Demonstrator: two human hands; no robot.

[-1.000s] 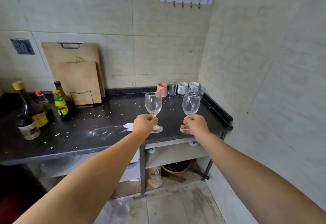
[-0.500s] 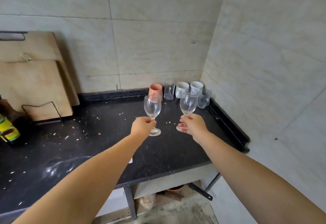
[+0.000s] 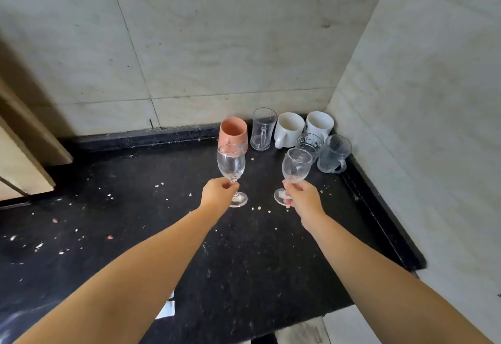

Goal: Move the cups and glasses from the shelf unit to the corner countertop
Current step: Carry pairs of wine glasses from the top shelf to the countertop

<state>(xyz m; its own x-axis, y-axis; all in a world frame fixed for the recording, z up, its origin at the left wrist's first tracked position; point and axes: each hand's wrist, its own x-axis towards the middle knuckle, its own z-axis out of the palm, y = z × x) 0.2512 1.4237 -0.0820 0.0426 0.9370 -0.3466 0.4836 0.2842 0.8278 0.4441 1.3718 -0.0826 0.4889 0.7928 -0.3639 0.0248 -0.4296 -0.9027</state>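
My left hand (image 3: 218,191) grips the stem of a clear wine glass (image 3: 231,164), held upright above the black countertop (image 3: 162,235). My right hand (image 3: 302,197) grips the stem of a second wine glass (image 3: 296,167), tilted slightly to the right. In the corner behind them stand a pink cup (image 3: 233,132), a tall glass mug (image 3: 263,129), two white mugs (image 3: 288,129) (image 3: 320,124), a patterned glass (image 3: 310,143) and a ribbed glass mug (image 3: 334,153).
Tiled walls meet at the corner to the back and right. The countertop has a raised black rim (image 3: 379,208) on its right and back edges and is strewn with crumbs. Wooden cutting boards (image 3: 24,153) lean on the wall at far left.
The view has moved closer to the corner. Both hands with their wine glasses have advanced toward the group of cups, and the bottles at left have left the view.
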